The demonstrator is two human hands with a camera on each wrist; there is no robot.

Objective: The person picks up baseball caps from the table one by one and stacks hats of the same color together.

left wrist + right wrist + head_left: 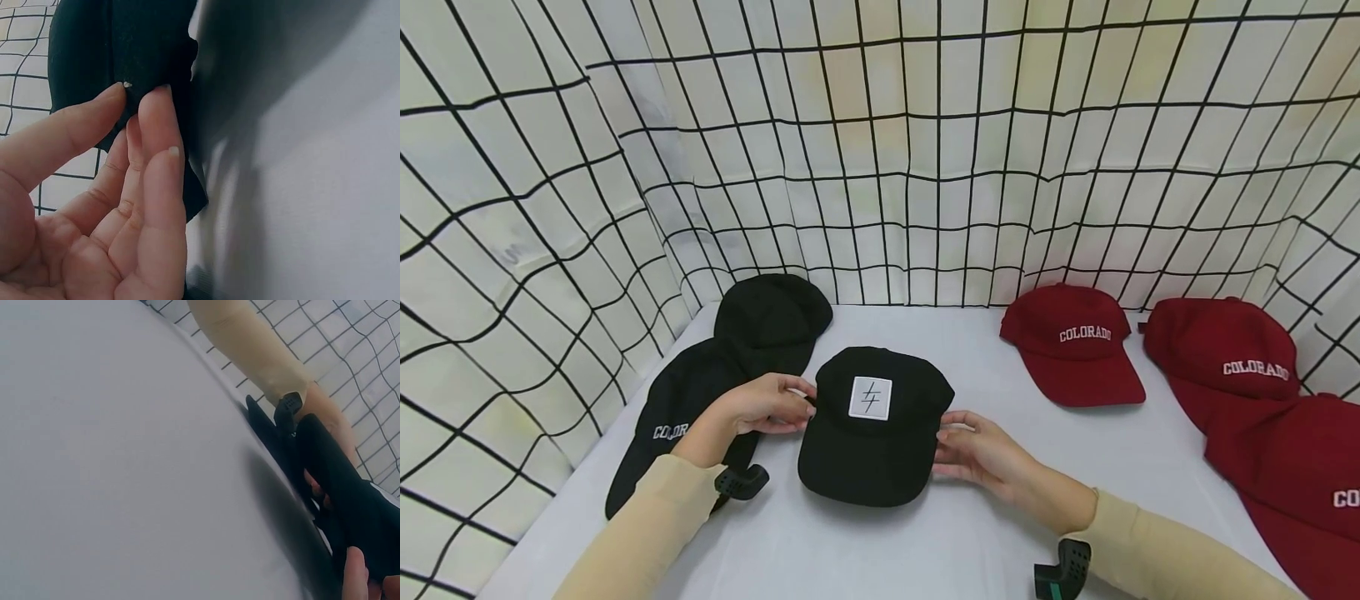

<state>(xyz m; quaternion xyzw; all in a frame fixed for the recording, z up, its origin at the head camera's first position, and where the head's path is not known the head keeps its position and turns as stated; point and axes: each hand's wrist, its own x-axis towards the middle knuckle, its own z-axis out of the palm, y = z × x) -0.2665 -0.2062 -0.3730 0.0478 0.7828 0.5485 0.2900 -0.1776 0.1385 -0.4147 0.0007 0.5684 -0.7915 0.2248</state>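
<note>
Your left hand [769,405]: palm toward patch cap [876,460], grip pinching its side | right hand [979,454]: opposite, grip pinching likewise

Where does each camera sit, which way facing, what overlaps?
Head: on the head, facing forward and down at the patched black cap; left grip, right grip, left sleeve, right sleeve show.
Left wrist: on that wrist, facing the cap's edge; the left grip shows, palm side.
Right wrist: on that wrist, facing across the white surface; right grip partly shows, left sleeve beyond.
Shared, head and right wrist: cap, left sleeve.
</note>
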